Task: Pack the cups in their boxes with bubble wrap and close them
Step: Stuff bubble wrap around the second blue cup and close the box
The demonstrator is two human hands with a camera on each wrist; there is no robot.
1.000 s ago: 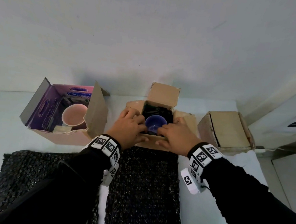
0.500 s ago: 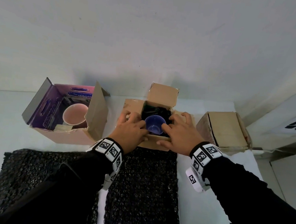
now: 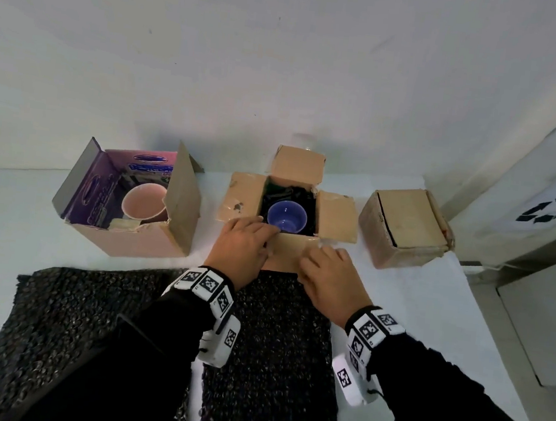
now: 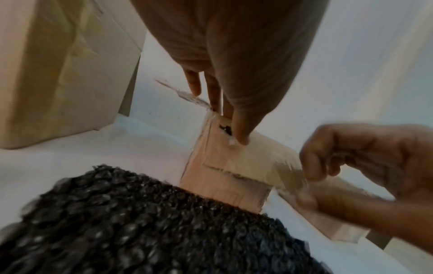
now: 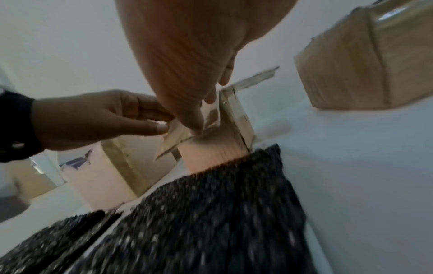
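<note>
A blue cup (image 3: 286,214) sits upright in black bubble wrap (image 3: 288,194) inside the open middle cardboard box (image 3: 335,221). Its side and far flaps are spread open. My left hand (image 3: 249,238) pinches the left end of the near flap (image 3: 287,250), thumb on the outer face (image 4: 241,140). My right hand (image 3: 328,270) pinches the same flap's right edge (image 4: 302,178). The right wrist view shows the left hand (image 5: 93,118) holding the flap (image 5: 180,135) between thumb and fingers. A pink cup (image 3: 142,203) stands unwrapped in the open purple box (image 3: 136,240) on the left.
A closed cardboard box (image 3: 405,223) stands at the right, near the table's edge. Two black bubble wrap sheets lie in front of me, one (image 3: 272,347) butting against the middle box, the other (image 3: 69,325) to the left. A white wall rises behind the boxes.
Both hands drew back from around the cup in the box's opening and took hold of the near flap. The side flaps now lie uncovered.
</note>
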